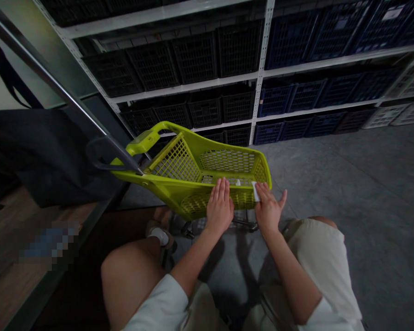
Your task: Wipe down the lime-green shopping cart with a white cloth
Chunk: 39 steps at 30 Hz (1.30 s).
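A lime-green plastic shopping cart (158,183) stands before my knees, with mesh sides and a slatted flap inside. My left hand (220,207) lies on the near side of its basket, fingers straight and pointing up over the rim. Farther right, near the basket's front corner, my right hand (267,208) holds a small white wipe or piece of paper (255,191) against the rim. One finger of that hand sticks out to the right. A small white scrap (238,182) shows inside the basket; its kind cannot be made out.
White metal shelving (261,69) behind the cart bears rows of dark crates (195,59) and blue crates (291,37). To the left are a slanting metal pole (55,82), a dark bag (55,151) and a wooden bench top (17,276). Grey floor (376,193) lies right.
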Available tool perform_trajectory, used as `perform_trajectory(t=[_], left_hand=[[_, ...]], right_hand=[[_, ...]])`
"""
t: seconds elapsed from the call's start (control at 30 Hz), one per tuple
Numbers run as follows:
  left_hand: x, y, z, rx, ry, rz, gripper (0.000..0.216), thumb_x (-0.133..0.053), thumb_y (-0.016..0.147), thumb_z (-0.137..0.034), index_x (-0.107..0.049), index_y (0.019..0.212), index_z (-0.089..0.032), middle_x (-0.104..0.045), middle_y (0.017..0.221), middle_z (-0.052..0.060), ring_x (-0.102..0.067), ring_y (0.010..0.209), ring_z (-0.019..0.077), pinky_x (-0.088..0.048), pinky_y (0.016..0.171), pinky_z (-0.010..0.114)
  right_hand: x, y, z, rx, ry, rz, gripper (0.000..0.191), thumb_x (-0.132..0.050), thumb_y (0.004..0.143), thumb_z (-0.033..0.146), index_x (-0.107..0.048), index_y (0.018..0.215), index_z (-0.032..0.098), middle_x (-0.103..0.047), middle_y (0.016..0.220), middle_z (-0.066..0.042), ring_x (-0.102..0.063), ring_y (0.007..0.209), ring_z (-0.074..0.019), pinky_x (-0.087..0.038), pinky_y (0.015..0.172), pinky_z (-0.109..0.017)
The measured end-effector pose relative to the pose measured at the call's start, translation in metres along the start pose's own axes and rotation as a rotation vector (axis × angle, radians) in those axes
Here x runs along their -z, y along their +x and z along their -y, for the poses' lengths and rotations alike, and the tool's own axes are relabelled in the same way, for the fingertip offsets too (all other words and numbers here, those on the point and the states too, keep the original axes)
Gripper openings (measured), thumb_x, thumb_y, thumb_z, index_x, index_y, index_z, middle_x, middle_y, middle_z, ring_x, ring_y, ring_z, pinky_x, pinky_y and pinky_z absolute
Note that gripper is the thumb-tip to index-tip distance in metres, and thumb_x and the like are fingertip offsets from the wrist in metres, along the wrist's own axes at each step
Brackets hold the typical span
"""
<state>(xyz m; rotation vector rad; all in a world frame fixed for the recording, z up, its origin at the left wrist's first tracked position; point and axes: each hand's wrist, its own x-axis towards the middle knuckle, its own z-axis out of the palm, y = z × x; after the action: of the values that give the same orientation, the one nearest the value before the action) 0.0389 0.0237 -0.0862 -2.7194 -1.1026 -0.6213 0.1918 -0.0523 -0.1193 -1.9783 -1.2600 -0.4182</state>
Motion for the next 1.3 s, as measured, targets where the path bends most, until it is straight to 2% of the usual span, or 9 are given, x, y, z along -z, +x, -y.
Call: perform_trajectory(t=[0.1, 0.2, 0.33, 0.43, 0.53, 0.77, 0.87, 1.17, 1.3], left_hand=[[-0.001, 0.0, 0.002, 0.011, 0.0, 0.001, 0.063, -0.041, 0.095, -0.018, -0.026, 0.155, -0.005, -0.029, 0.164, 0.017, -0.019, 0.155, 0.0257, -0.031, 0.124, 0.045], [-0.001, 0.0, 0.005, 0.003, 0.005, -0.004, 0.06, -0.04, 0.096, -0.018, -0.029, 0.153, -0.004, -0.032, 0.163, 0.018, -0.021, 0.154, 0.0259, -0.031, 0.124, 0.045], [0.002, -0.001, 0.006, -0.002, -0.002, -0.014, 0.064, -0.04, 0.096, -0.018, -0.022, 0.156, -0.004, -0.027, 0.165, 0.017, -0.016, 0.155, 0.0244, -0.028, 0.125, 0.044], [0.003, -0.002, 0.003, 0.002, -0.007, -0.005, 0.066, -0.041, 0.096, -0.019, -0.02, 0.157, -0.005, -0.026, 0.166, 0.016, -0.015, 0.156, 0.025, -0.027, 0.126, 0.045], [0.003, -0.001, 0.0, -0.002, -0.021, -0.005, 0.069, -0.042, 0.095, -0.019, -0.017, 0.158, -0.006, -0.025, 0.165, 0.016, -0.014, 0.156, 0.0252, -0.027, 0.125, 0.046], [-0.004, -0.001, 0.001, 0.015, 0.003, -0.007, 0.065, -0.041, 0.094, -0.017, -0.025, 0.155, -0.003, -0.028, 0.164, 0.018, -0.018, 0.155, 0.0258, -0.03, 0.124, 0.046], [-0.004, -0.001, 0.004, 0.015, 0.01, -0.01, 0.062, -0.04, 0.095, -0.018, -0.027, 0.154, -0.004, -0.032, 0.163, 0.018, -0.021, 0.154, 0.0261, -0.032, 0.123, 0.045], [0.002, -0.002, -0.001, 0.007, -0.036, -0.017, 0.073, -0.042, 0.093, -0.016, -0.012, 0.159, -0.008, -0.026, 0.165, 0.016, -0.018, 0.155, 0.0256, -0.029, 0.124, 0.047], [-0.002, -0.001, -0.001, -0.002, -0.033, -0.016, 0.071, -0.042, 0.093, -0.017, -0.016, 0.158, -0.007, -0.026, 0.165, 0.016, -0.016, 0.155, 0.0252, -0.029, 0.124, 0.046]], right_hand=[[-0.01, 0.007, 0.047, 0.111, 0.104, 0.095, 0.063, -0.04, 0.08, 0.003, -0.058, 0.137, 0.023, -0.065, 0.137, -0.007, -0.054, 0.135, -0.022, 0.0, 0.124, -0.059], [-0.011, 0.01, 0.06, 0.217, 0.153, 0.158, 0.066, -0.041, 0.079, 0.001, -0.055, 0.139, 0.024, -0.062, 0.142, -0.006, -0.053, 0.136, -0.0205, 0.002, 0.125, -0.056], [0.001, 0.003, 0.012, 0.243, 0.099, 0.141, 0.073, -0.041, 0.077, 0.0, -0.05, 0.144, 0.026, -0.06, 0.144, -0.006, -0.051, 0.138, -0.0205, 0.003, 0.124, -0.058], [0.012, -0.006, -0.033, 0.141, 0.026, 0.067, 0.074, -0.04, 0.076, 0.002, -0.05, 0.145, 0.027, -0.061, 0.142, -0.007, -0.053, 0.136, -0.0222, -0.002, 0.123, -0.061], [0.015, -0.009, -0.047, 0.02, -0.008, 0.02, 0.071, -0.04, 0.077, 0.003, -0.054, 0.142, 0.028, -0.064, 0.139, -0.007, -0.053, 0.136, -0.0254, -0.003, 0.12, -0.067], [-0.009, 0.009, 0.049, 0.102, 0.148, 0.13, 0.061, -0.04, 0.08, 0.003, -0.059, 0.134, 0.023, -0.065, 0.138, -0.008, -0.054, 0.136, -0.0226, 0.002, 0.122, -0.06], [-0.011, 0.013, 0.064, 0.184, 0.188, 0.182, 0.063, -0.04, 0.08, 0.002, -0.058, 0.136, 0.024, -0.063, 0.14, -0.007, -0.053, 0.136, -0.0214, 0.002, 0.123, -0.059], [0.014, -0.005, -0.05, 0.049, 0.004, 0.044, 0.07, -0.041, 0.077, 0.005, -0.053, 0.142, 0.029, -0.064, 0.139, -0.005, -0.05, 0.139, -0.0248, -0.006, 0.12, -0.065], [0.005, 0.001, -0.02, -0.039, 0.065, 0.026, 0.06, -0.039, 0.081, 0.006, -0.061, 0.133, 0.026, -0.067, 0.134, -0.008, -0.054, 0.136, -0.0256, -0.006, 0.119, -0.066]])
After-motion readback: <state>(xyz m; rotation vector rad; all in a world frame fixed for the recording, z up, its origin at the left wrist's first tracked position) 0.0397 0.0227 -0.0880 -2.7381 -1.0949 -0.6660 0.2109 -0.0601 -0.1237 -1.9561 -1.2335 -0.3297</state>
